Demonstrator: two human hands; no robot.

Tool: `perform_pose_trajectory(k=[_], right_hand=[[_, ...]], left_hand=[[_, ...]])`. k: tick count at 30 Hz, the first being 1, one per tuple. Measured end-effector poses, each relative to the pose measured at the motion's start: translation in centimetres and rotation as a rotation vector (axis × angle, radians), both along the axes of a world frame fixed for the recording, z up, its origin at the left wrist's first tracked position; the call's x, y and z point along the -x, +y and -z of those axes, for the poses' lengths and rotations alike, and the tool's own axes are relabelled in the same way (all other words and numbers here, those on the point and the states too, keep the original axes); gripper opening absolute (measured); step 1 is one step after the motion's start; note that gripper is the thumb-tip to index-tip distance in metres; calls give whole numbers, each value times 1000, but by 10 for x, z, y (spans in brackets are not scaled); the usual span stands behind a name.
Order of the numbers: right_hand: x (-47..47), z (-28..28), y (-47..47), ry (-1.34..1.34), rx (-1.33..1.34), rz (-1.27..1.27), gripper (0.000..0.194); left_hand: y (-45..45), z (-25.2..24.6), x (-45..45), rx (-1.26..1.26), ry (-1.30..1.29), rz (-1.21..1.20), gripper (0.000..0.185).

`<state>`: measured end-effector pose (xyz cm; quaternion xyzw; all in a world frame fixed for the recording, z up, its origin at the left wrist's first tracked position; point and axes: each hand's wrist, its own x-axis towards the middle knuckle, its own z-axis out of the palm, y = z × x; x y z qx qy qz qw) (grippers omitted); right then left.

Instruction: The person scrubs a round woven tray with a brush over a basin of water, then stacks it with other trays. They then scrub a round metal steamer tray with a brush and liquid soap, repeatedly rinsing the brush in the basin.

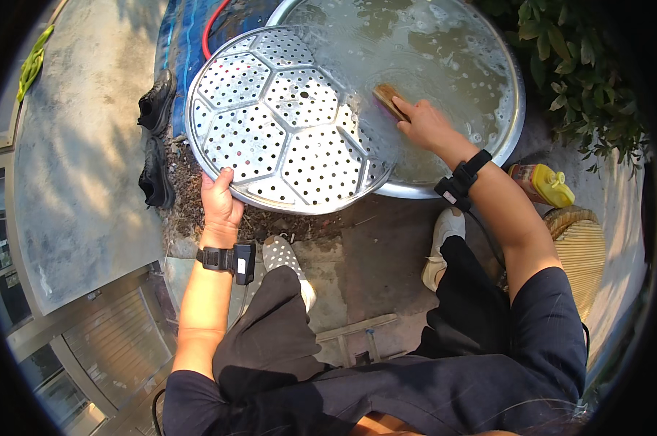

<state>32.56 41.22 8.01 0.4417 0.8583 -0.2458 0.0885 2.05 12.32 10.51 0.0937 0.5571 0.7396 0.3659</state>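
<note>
My left hand [222, 199] grips the near left rim of a round perforated metal steamer tray [306, 136], thumb on top. The tray leans over a large metal basin [516, 109] of cloudy, sudsy water, its right part under the surface. In my right hand [424, 122] is a wooden-backed scrubbing brush [389, 101], held over the water beside the tray's right part. The brush's bristles are mostly hidden, and whether they touch the tray I cannot tell.
Right of the basin lie a yellow plastic bottle [552, 185] and a round, ridged yellowish object [582, 256]. Black shoes [156, 169] stand at the left, near a red hose [211, 27] and blue sheeting [181, 49]. Leafy branches [579, 71] hang at the upper right.
</note>
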Motion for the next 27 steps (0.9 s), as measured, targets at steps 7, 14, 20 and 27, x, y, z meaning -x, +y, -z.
perform_pose_trajectory(k=[7,14,20,27], right_hand=[[45,-19,-53,144,97,-191,58],[3,-10,-71,292,-100,-353,59],[0,-4,-29,154,-197,-212,58],[21,-33,-69,97,-56,-415,57]], left_hand=[[-5,14,-4,23,-59,21,56],[-15,29,-9,88,-172,-25,55],[-19,42,-11,169,-155,-37,47],[-23,58,-3,208,-114,-31,47]])
